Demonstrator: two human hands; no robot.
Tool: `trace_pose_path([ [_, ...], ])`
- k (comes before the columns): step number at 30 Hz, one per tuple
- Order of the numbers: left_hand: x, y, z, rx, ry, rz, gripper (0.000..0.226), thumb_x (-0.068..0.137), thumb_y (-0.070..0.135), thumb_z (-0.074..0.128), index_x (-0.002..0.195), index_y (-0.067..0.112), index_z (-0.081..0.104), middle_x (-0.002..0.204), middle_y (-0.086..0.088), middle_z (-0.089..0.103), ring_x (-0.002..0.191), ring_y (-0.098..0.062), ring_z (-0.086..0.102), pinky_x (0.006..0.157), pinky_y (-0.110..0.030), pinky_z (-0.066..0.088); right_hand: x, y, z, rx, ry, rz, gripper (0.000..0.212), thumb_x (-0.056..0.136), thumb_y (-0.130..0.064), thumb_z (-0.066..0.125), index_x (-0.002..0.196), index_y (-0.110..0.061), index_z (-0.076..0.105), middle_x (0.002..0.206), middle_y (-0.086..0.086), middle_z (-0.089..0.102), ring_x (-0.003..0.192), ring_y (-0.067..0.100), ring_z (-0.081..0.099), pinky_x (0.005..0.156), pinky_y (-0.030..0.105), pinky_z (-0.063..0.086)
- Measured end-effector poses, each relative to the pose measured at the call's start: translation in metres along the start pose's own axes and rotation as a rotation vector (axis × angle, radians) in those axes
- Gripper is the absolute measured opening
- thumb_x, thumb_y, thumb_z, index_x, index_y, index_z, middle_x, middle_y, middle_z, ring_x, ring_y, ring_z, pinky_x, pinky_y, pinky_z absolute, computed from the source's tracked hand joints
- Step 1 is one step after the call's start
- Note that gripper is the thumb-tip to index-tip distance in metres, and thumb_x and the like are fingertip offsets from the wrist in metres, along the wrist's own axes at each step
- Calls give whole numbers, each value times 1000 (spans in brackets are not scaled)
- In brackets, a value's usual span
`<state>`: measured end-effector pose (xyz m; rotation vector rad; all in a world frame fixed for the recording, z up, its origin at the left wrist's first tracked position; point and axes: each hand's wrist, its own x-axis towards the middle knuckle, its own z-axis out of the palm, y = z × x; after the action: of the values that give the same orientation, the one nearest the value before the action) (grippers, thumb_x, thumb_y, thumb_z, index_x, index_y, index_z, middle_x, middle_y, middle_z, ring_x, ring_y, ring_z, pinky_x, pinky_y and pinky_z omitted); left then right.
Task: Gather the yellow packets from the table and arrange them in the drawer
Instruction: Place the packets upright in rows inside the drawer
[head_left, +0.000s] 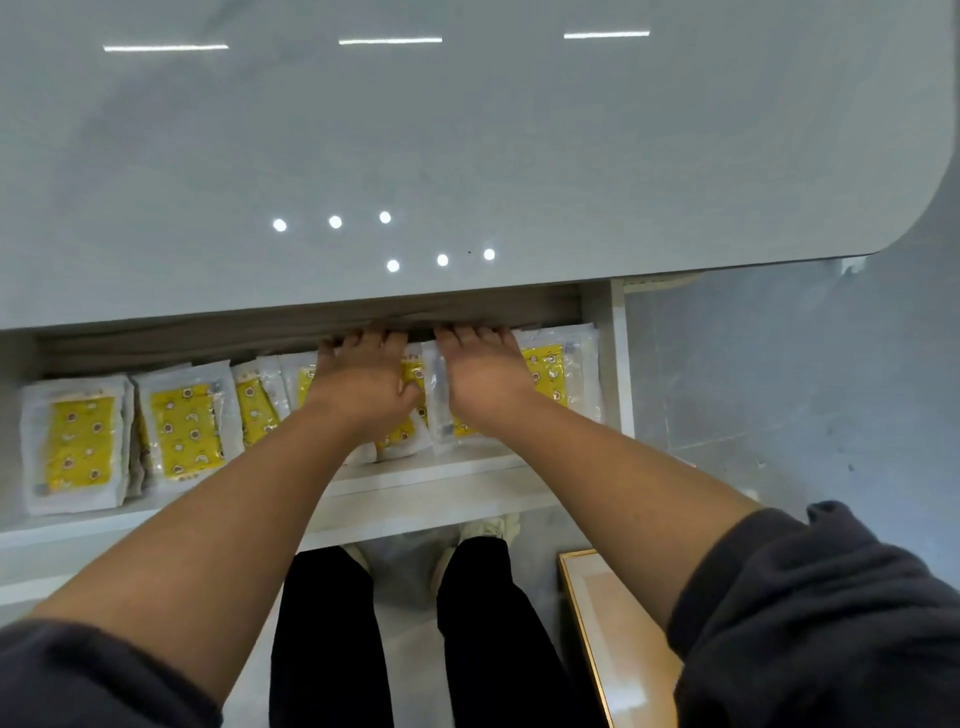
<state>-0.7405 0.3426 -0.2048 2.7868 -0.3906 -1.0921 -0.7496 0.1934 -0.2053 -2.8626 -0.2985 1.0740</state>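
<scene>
The white drawer stands pulled out under the grey tabletop. Several yellow packets in clear wrappers lie in a row inside it; one stack is at the far left, another beside it, and one packet at the right end. My left hand and my right hand lie palm down side by side on the packets in the middle, fingertips reaching under the table's edge. The packets beneath them are largely hidden. I cannot tell whether either hand grips a packet.
The glossy tabletop shows only light reflections. Below the drawer are my legs in black trousers and light shoes. A wooden-edged board stands at the lower right. Grey tiled floor lies to the right of the drawer.
</scene>
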Motion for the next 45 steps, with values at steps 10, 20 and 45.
trace_pose_path([
  [10, -4, -22, 0, 39, -18, -9, 62, 90, 50, 46, 142, 20, 29, 147, -5, 34, 134, -28, 34, 111, -48, 29, -5, -5, -9, -4, -43, 22, 65, 90, -22, 52, 148, -15, 26, 149, 7, 35, 138, 28, 30, 118, 52, 14],
  [20, -8, -35, 4, 22, -14, -4, 69, 86, 53, 49, 145, 23, 27, 147, -5, 34, 134, -29, 34, 110, -52, 27, -7, -32, 5, -51, 75, 123, 66, 83, -20, 55, 144, -13, 30, 141, 10, 41, 139, 30, 28, 114, 63, -3],
  [45, -16, -61, -5, 18, -38, 29, 71, 90, 50, 45, 149, 23, 18, 154, -4, 25, 141, -29, 25, 117, -52, 14, 2, -8, -26, 144, -202, 17, 68, 89, -9, 46, 151, -25, 22, 155, 2, 31, 142, 23, 27, 120, 44, 12],
])
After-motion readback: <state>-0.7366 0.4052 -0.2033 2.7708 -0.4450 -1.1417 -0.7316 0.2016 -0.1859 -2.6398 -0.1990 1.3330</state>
